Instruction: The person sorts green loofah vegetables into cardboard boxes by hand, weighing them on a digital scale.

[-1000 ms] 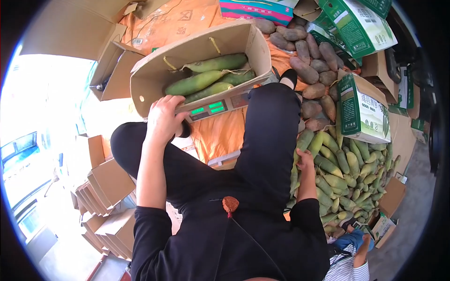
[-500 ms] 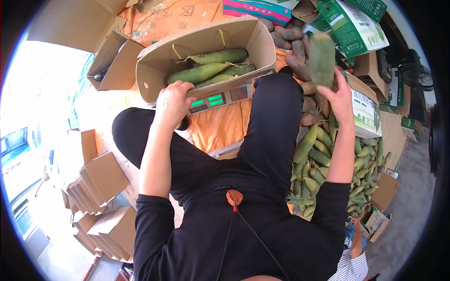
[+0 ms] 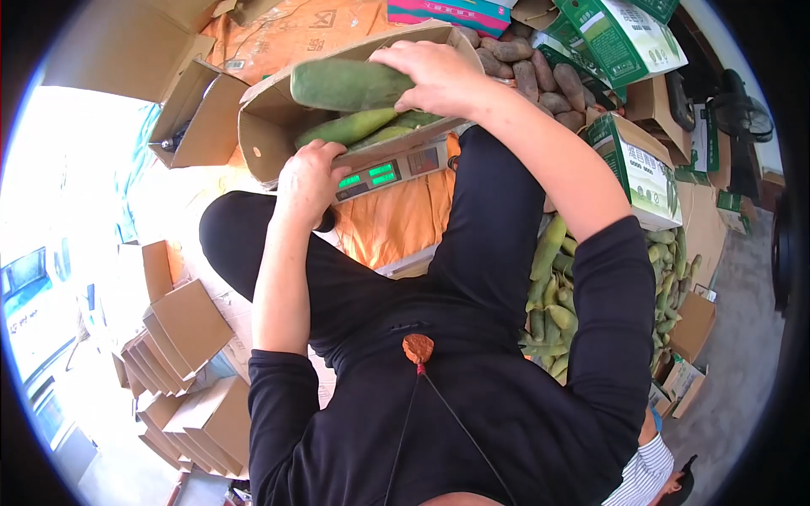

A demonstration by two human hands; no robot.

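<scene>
A thick green radish [image 3: 350,84] is in my right hand [image 3: 434,78], gripped at its right end. It lies crosswise over the opening of a long cardboard box [image 3: 257,139]. Inside the box, several more green radishes [image 3: 350,128] show below the held one, which partly hides them. My left hand [image 3: 310,179] has its fingers bent over the box's near edge, toward the left. Under the box sits a scale [image 3: 413,163] whose green displays are lit.
To the right lie a heap of green radishes [image 3: 553,291] and a pile of brown tubers [image 3: 548,80]. Green-and-white cartons [image 3: 645,173] stand beyond them. Folded cardboard boxes [image 3: 198,325] are at the left. Another person's striped sleeve [image 3: 645,472] shows at the lower right.
My right hand has carried the green radish left from above the tubers to over the box, turning it from upright to crosswise. My left hand has stayed at the box edge.
</scene>
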